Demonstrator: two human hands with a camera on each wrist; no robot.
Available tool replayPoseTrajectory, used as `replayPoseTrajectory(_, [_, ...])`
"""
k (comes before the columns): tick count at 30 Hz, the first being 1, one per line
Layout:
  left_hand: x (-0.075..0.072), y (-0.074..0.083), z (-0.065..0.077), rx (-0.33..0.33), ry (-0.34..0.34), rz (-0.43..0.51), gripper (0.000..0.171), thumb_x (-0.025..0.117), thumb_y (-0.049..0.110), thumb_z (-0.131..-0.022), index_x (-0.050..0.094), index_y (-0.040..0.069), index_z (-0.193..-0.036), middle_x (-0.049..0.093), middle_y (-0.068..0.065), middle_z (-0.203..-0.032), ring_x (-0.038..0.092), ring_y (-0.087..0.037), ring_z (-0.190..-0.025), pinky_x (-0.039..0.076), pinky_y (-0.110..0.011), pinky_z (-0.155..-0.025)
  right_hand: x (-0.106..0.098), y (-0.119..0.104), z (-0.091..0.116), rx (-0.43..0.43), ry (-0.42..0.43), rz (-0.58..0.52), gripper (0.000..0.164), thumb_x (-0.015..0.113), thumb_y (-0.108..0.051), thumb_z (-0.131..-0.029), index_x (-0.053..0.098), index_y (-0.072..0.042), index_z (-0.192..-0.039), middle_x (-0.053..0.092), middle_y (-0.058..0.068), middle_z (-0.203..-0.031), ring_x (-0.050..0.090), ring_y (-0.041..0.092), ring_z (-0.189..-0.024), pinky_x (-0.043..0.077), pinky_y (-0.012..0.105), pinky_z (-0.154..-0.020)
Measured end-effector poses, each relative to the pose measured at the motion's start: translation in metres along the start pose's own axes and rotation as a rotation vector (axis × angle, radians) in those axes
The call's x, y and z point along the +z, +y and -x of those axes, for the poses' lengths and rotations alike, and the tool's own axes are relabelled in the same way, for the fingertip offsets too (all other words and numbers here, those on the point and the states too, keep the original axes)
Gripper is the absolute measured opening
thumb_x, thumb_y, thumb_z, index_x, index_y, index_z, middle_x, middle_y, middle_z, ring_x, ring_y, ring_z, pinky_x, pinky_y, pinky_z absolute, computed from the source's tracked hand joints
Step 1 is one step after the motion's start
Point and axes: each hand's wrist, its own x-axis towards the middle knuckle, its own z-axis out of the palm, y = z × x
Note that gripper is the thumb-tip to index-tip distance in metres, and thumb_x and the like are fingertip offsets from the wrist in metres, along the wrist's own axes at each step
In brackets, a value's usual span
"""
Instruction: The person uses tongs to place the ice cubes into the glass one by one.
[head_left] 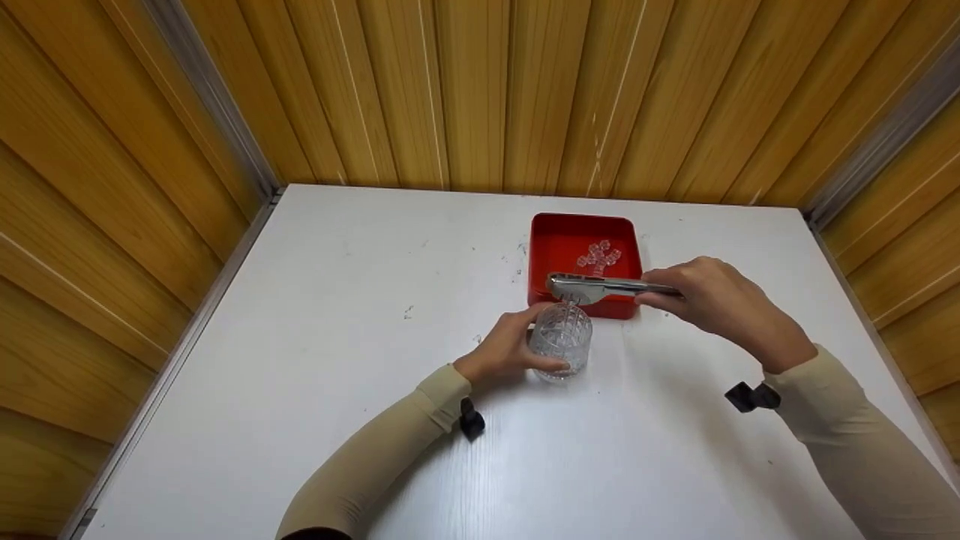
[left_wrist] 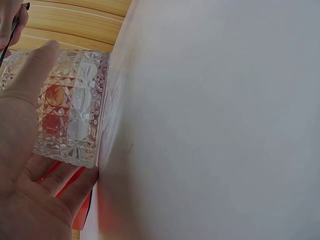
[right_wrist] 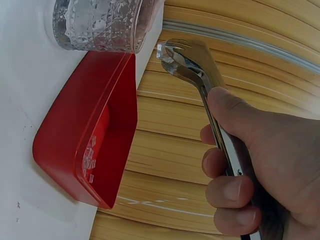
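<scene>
My left hand [head_left: 510,349] holds a clear cut-glass tumbler [head_left: 562,341] that stands on the table, thumb on one side and fingers on the other. In the left wrist view the faceted glass wall [left_wrist: 75,100] shows beside the thumb. My right hand [head_left: 709,300] grips metal tongs [right_wrist: 220,125], which reach leftward to just above the tumbler's rim. Between the tong tips sits a small clear cube [right_wrist: 161,51], like an acrylic ice piece. Behind the tumbler is a red square tray [head_left: 547,240] with several clear pieces [head_left: 600,256] in its right part.
The white table [head_left: 337,315] carries the tray and tumbler. Wood-patterned panels [head_left: 465,90] close off the back and both sides, with metal rails [head_left: 217,97] at the corners. Small dark marks dot the tabletop. Black wrist devices [head_left: 471,420] sit at both cuffs.
</scene>
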Motion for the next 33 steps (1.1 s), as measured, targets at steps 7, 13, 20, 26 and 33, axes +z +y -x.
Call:
replayPoseTrajectory(7, [-0.001, 0.0, 0.001, -0.018, -0.003, 0.014, 0.084, 0.094, 0.035, -0.074, 0.054, 0.011, -0.143, 0.069, -0.005, -0.129, 0.064, -0.014, -0.116, 0.05, -0.024, -0.1, 0.003, -0.005, 0.006, -0.011, -0.011, -0.014, 0.03, 0.08, -0.024, -0.091, 0.078, -0.015, -0.119, 0.079, 0.0, -0.096, 0.061, 0.009, -0.068, 0.053, 0.023, -0.056])
replayPoseTrajectory(13, [-0.001, 0.001, 0.001, -0.026, -0.006, -0.006, 0.079, 0.094, 0.035, -0.075, 0.055, 0.012, -0.14, 0.069, -0.005, -0.128, 0.064, -0.013, -0.115, 0.051, -0.024, -0.1, 0.004, -0.007, 0.008, -0.027, -0.011, -0.016, 0.031, 0.081, -0.025, -0.09, 0.078, -0.015, -0.119, 0.079, 0.0, -0.097, 0.062, 0.009, -0.069, 0.054, 0.024, -0.057])
replayPoseTrajectory(20, [0.0, 0.001, 0.001, -0.032, -0.008, -0.006, 0.081, 0.094, 0.035, -0.075, 0.053, 0.011, -0.141, 0.069, -0.005, -0.128, 0.064, -0.012, -0.114, 0.051, -0.023, -0.1, 0.007, -0.007, 0.008, -0.03, -0.018, -0.023, 0.03, 0.081, -0.025, -0.09, 0.079, -0.014, -0.118, 0.079, -0.001, -0.096, 0.062, 0.01, -0.069, 0.053, 0.023, -0.057])
replayPoseTrajectory(26, [0.001, -0.001, 0.0, 0.009, -0.002, 0.037, 0.078, 0.094, 0.029, -0.076, 0.054, 0.009, -0.139, 0.07, -0.007, -0.124, 0.065, -0.011, -0.112, 0.053, -0.02, -0.095, 0.009, -0.007, 0.008, -0.048, -0.011, -0.003, 0.028, 0.082, -0.024, -0.089, 0.079, -0.014, -0.115, 0.078, -0.003, -0.093, 0.059, 0.009, -0.067, 0.051, 0.023, -0.056])
replayPoseTrajectory(33, [0.001, -0.001, 0.0, -0.002, -0.003, 0.032, 0.08, 0.094, 0.029, -0.074, 0.054, 0.009, -0.141, 0.07, -0.008, -0.124, 0.065, -0.012, -0.113, 0.053, -0.019, -0.094, 0.011, -0.007, 0.007, -0.041, -0.008, -0.006, 0.025, 0.083, -0.024, -0.088, 0.08, -0.015, -0.111, 0.076, -0.006, -0.087, 0.055, 0.009, -0.064, 0.048, 0.023, -0.053])
